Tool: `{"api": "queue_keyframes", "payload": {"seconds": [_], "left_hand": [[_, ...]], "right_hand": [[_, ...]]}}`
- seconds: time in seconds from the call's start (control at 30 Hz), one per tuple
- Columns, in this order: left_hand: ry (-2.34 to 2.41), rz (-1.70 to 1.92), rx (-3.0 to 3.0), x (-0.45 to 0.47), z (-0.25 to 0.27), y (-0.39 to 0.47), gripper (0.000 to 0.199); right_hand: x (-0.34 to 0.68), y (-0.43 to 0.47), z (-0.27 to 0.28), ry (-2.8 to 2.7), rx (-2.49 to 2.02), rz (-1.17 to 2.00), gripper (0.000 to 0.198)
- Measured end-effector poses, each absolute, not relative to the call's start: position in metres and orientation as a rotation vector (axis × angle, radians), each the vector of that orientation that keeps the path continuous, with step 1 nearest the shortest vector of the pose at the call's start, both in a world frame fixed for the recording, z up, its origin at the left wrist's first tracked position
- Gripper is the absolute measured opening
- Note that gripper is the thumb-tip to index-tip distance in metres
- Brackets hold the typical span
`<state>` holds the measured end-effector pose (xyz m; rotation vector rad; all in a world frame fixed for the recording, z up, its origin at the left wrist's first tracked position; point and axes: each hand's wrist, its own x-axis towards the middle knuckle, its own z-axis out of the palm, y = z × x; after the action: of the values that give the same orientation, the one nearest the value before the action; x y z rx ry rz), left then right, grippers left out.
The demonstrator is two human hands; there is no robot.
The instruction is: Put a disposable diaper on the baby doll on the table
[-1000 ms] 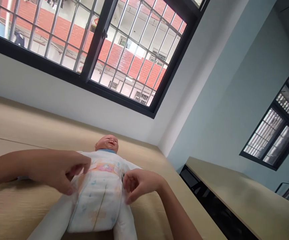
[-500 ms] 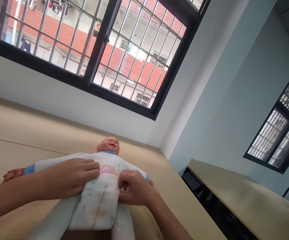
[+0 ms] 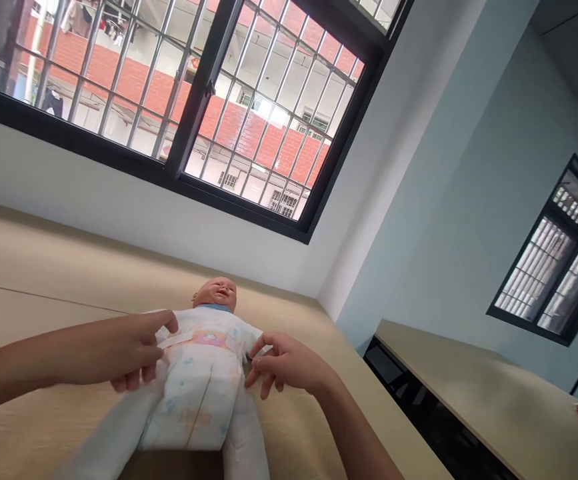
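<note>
Evidently, the doll (image 3: 213,293) lies face up at the lower centre of the frame, the diaper (image 3: 193,393) over its middle. The left hand (image 3: 126,350) and right hand (image 3: 289,363) flank its waistband (image 3: 213,339), fingers loosely parted, visibly gripping nothing; contact is unclear. Best, probably, to smooth both sides evenly, band level, snug but not tight.

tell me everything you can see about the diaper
The diaper is white and looks soft and padded, with a pink-and-orange printed band across the front waist, small blue-green marks and a yellowish line down the middle. It is on the doll, over white clothing, as the doll lies face up on a tan surface. The left hand and right hand are at its sides; whether fingertips touch it is unclear.
</note>
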<state>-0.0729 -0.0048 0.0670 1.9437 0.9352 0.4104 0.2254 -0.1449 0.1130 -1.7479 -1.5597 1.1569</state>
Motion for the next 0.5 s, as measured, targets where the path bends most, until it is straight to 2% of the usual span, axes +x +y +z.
{"api": "queue_keyframes", "payload": {"seconds": [0.1,0.2,0.4,0.5], "left_hand": [[0.957,0.307,1.753,-0.069,0.066,-0.009,0.078],[0.961,0.354,1.666,-0.062,0.066,-0.014,0.093],[0.852,0.549,1.348,-0.041,0.06,-0.031,0.087],[0.879,0.767,1.403,-0.031,0.051,-0.034,0.073]], "right_hand": [[0.214,-0.141,0.106,-1.465,-1.707,1.242,0.029],[0.201,-0.137,0.097,-1.43,-1.688,1.235,0.034],[0.187,-0.128,0.079,-1.19,-1.579,1.187,0.031],[0.189,-0.121,0.073,-1.056,-1.449,1.284,0.037]]}}
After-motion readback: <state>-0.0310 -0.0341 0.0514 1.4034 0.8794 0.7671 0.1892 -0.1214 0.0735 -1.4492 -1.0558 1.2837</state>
